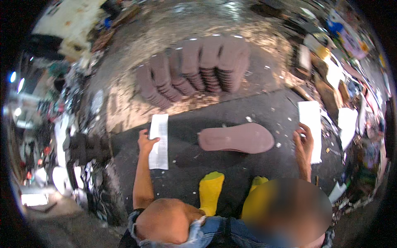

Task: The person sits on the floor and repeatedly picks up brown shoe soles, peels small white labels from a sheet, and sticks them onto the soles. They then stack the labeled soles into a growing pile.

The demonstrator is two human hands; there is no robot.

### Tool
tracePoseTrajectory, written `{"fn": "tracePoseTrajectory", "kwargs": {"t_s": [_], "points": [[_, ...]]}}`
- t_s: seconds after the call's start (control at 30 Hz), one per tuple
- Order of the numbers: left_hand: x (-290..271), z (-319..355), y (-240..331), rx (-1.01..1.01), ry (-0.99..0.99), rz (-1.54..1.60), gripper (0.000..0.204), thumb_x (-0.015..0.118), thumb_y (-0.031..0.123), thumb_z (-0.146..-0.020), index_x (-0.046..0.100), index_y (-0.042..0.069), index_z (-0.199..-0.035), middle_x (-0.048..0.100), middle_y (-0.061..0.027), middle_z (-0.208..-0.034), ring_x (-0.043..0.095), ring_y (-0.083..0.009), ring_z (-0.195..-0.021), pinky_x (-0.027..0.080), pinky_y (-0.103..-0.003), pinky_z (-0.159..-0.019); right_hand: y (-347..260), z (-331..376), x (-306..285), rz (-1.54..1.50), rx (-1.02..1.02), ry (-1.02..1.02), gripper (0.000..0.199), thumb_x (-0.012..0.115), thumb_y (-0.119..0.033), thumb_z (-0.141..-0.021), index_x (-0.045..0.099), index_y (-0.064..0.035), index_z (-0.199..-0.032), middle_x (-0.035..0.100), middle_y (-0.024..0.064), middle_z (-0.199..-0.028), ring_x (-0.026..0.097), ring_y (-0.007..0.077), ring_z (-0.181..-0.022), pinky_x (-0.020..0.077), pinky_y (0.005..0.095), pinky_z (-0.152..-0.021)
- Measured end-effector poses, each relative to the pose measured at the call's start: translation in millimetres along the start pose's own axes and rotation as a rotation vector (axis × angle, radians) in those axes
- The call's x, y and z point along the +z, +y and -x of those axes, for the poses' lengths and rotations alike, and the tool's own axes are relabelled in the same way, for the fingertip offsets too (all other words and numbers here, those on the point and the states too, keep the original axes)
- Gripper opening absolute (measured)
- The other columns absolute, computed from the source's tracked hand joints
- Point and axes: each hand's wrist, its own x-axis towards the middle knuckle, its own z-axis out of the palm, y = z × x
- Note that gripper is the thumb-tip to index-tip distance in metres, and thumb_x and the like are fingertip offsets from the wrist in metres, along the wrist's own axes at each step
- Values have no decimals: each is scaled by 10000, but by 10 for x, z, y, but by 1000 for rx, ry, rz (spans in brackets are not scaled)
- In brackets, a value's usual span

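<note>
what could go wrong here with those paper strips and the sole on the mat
1. The left hand only pins the left paper strip at its edge, so it might slide or curl.
2. White scraps litter the dark mat around the pink sole and could get trapped under it.
3. The leaning rows of stacked soles behind might topple toward the mat.

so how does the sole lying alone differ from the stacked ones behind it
The single sole lies flat on the dark mat, alone; the stacked soles stand in leaning rows on the bare floor farther away. The single one shows its whole face; the stacked ones show mostly edges. Both share the same mauve-brown colour.
</note>
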Motion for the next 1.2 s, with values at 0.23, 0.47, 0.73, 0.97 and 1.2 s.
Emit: {"fn": "tracePoseTrajectory", "kwargs": {"t_s": [0.23, 0.47, 0.73, 0.97, 1.2], "points": [[-924, 824, 1666, 111, -592, 858, 508, 876, 77, -916, 666, -35, -1365, 766, -120, -1227, 735, -204, -1116, 584, -372, -1009, -786, -34, -50, 67, 63, -187, 449, 732, -271, -1049, 675, -30, -1424, 668, 27, -1097, 636, 133, -940, 544, 315, -842], [-538, 2092, 3476, 188, -774, 1118, 511, 868, 131, -941, 625, -41, -1355, 748, -103, -1193, 714, -154, -1068, 582, -350, -980, -1895, 72, 695, -495, 3, -685, 511, 776, -327, -1049, 671, 17, -1412, 732, 159, -1332, 687, 217, -1204, 559, 388, -1045], [-473, 1964, 3569, 325, -756, 945, 484, 870, 169, -972, 676, -46, -1360, 766, -90, -1192, 714, -128, -1051, 579, -308, -946, -1611, 230, 576, -271, 159, -763, 312, 791, -247, -1028, 753, 25, -1176, 779, 111, -1118, 712, 167, -990, 593, 378, -866], [-315, 2118, 3595, 408, -671, 848, 299, 877, 105, -961, 760, -28, -1201, 788, -37, -1049, 696, -70, -934, 573, -257, -830, -1774, 332, 659, -34, -399, -240, 230, 825, -84, -938, 772, -48, -1159, 719, 124, -998, 703, 279, -887, 588, 402, -804], [-279, 2173, 3583, 495, -663, 815, 283, 854, 12, -935, 760, -9, -1201, 770, -11, -1048, 688, -59, -946, 569, -249, -846, -1785, 362, 831, 133, -451, -287, 218, 874, -109, -922, 817, -54, -1126, 775, 80, -1016, 702, 211, -914, 582, 365, -753]]}}
